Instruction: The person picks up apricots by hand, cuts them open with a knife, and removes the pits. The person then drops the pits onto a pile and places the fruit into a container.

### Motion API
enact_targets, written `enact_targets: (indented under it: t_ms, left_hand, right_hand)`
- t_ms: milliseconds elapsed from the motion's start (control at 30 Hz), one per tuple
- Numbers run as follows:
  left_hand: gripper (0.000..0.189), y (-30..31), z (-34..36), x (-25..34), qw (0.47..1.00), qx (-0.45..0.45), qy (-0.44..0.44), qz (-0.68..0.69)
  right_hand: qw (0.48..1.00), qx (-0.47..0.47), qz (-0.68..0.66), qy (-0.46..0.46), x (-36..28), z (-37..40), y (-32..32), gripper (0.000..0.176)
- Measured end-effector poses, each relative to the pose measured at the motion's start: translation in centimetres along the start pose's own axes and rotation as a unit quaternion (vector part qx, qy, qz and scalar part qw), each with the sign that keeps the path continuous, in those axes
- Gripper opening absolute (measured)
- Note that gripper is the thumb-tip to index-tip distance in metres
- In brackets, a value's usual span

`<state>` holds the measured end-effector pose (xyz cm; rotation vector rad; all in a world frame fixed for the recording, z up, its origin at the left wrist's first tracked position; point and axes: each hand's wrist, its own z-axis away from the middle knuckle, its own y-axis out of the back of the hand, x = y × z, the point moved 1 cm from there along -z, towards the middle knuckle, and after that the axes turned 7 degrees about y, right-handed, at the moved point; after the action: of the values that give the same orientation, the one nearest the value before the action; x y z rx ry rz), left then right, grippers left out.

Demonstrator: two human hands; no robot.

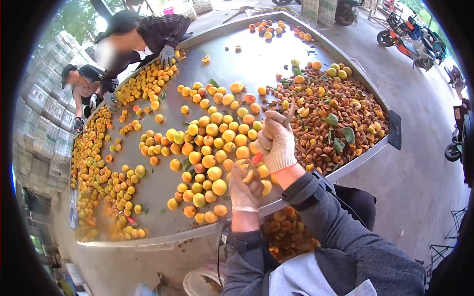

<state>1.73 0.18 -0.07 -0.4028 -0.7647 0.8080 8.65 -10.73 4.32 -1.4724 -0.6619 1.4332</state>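
Both my hands wear pale work gloves and meet above the near edge of the metal table [164,215]. My right hand [276,142] is wrapped round a knife with a red handle [257,158]. Just below and left of it, my left hand [245,189] holds a cut apricot [249,176] in curled fingers. Whole yellow-orange apricots [214,173] lie left of my hands. A wide heap of brown pits [316,121], mixed with some fruit and green leaves, spreads out to the right. Under the table edge is a container of apricot halves [287,232].
Two people in caps stand at the table's far left; the nearer one's gloved hand [168,55] touches fruit. A red-handled tool [131,220] lies near the left end. A white bucket [203,281] is on the floor below. Scooters [412,44] stand at the back right.
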Motion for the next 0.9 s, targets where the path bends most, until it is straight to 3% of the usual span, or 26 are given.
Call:
enact_targets:
  t_ms: [67,100,133,200,233,267,300,333,367,400,433,467,533,600,700,767,833,867,900]
  left_hand:
    - [0.041,1.3,-1.5,-0.3,0.978,-0.163,0.111,0.07]
    - [0.04,0.9,-1.7,-0.6,0.958,-0.206,0.174,0.093]
    - [0.04,0.7,-1.6,-0.8,0.957,-0.21,0.178,0.09]
    - [0.041,0.3,-1.3,-0.9,0.997,-0.062,0.052,-0.005]
    - [0.046,0.5,-1.3,-0.9,0.997,-0.076,-0.007,0.0]
    - [0.046,0.2,-1.3,-1.0,0.997,-0.078,-0.004,-0.002]
    - [0.047,-0.7,-0.8,-0.4,0.995,-0.055,-0.086,-0.009]
    - [0.05,-1.1,-0.4,0.0,0.985,-0.029,-0.169,-0.014]
    - [0.05,-1.1,-0.3,0.0,0.985,-0.03,-0.172,-0.014]
    - [0.053,-1.1,-0.4,0.0,0.984,-0.075,-0.163,-0.006]
    - [0.057,-0.9,-0.6,-0.2,0.981,-0.119,-0.153,0.001]
    - [0.063,-0.7,-1.0,-0.4,0.976,-0.164,-0.142,0.007]
    - [0.06,-0.3,-1.7,-0.5,0.971,-0.199,-0.134,0.01]
    - [0.055,0.1,-1.6,-1.0,0.967,-0.123,-0.208,-0.087]
    - [0.049,0.3,-1.6,-0.5,0.945,-0.129,-0.266,-0.142]
    - [0.047,-0.6,-0.6,-0.5,0.959,-0.111,-0.24,-0.104]
    - [0.042,-0.9,-0.5,-0.3,0.973,-0.091,-0.21,-0.029]
    - [0.042,-0.8,-0.4,-0.2,0.973,-0.089,-0.211,-0.029]
    - [0.042,-0.7,-0.3,-0.1,0.978,-0.093,-0.185,-0.022]
  right_hand:
    - [0.999,0.041,0.0,-0.002,0.8,-0.3,0.9,0.018]
    - [0.998,0.052,-0.029,-0.019,1.4,-0.3,1.4,0.018]
    - [0.996,0.062,-0.059,-0.033,1.7,-0.3,1.8,0.018]
    - [0.996,0.074,-0.057,-0.014,0.6,-0.8,1.7,0.016]
    - [0.995,0.085,-0.045,0.024,-0.6,-1.0,1.1,0.015]
    - [0.993,0.095,-0.032,0.057,-1.5,-0.9,0.9,0.014]
    - [0.999,-0.029,0.002,0.045,-2.6,-0.8,2.0,0.013]
    - [0.999,-0.032,0.003,0.043,-2.2,-0.1,2.0,0.013]
    - [0.967,-0.115,0.2,0.11,-1.5,1.0,1.7,0.013]
    - [0.886,-0.191,0.386,0.173,-1.1,2.0,1.5,0.013]
    - [0.885,-0.192,0.386,0.175,-1.0,2.7,1.7,0.013]
    - [0.802,-0.243,0.522,0.159,-0.8,3.3,2.0,0.018]
    - [0.57,-0.321,0.748,0.11,-0.6,4.1,2.5,0.034]
    - [0.576,-0.314,0.747,0.105,-0.9,4.6,2.5,0.029]
    - [0.606,-0.287,0.735,0.102,-0.8,4.6,2.5,0.029]
    - [0.623,-0.265,0.728,0.104,-1.3,4.5,2.4,0.034]
    - [0.572,-0.295,0.757,0.108,-1.2,5.1,2.1,0.033]
    - [0.573,-0.296,0.757,0.107,-1.1,5.1,2.3,0.033]
    - [0.636,-0.284,0.711,0.09,-0.9,4.9,2.7,0.03]
